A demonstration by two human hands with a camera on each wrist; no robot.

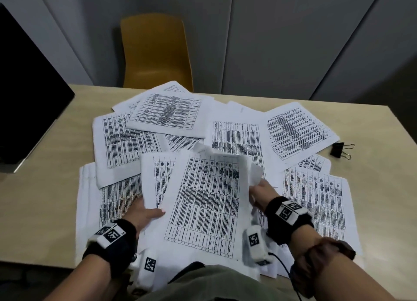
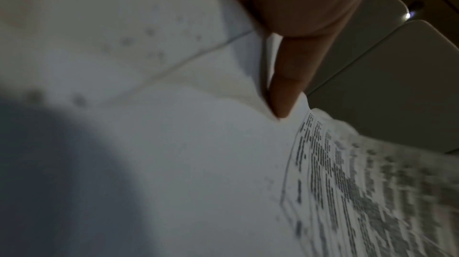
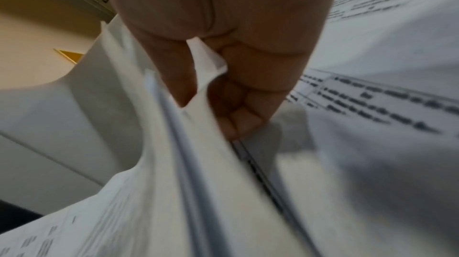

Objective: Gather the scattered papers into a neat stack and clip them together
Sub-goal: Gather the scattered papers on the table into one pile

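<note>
Several printed sheets with dense tables lie scattered and overlapping across the table [image 1: 54,165]. I hold a loose bundle of sheets [image 1: 203,201] lifted at the near middle. My left hand [image 1: 144,212] pinches its left edge, thumb on top; the left wrist view shows that thumb [image 2: 285,92] pressed onto the held sheets [image 2: 198,143]. My right hand [image 1: 259,194] grips the bundle's right edge, fingers hidden behind crumpled paper; the right wrist view shows its fingers [image 3: 238,108] curled round several sheet edges [image 3: 188,163]. A black binder clip [image 1: 338,150] lies at the right, untouched.
A yellow chair [image 1: 155,52] stands behind the table's far edge. A dark monitor [image 1: 27,93] sits at the left. Loose sheets [image 1: 300,131] cover the far middle and right of the table; bare wood shows at the left and far right.
</note>
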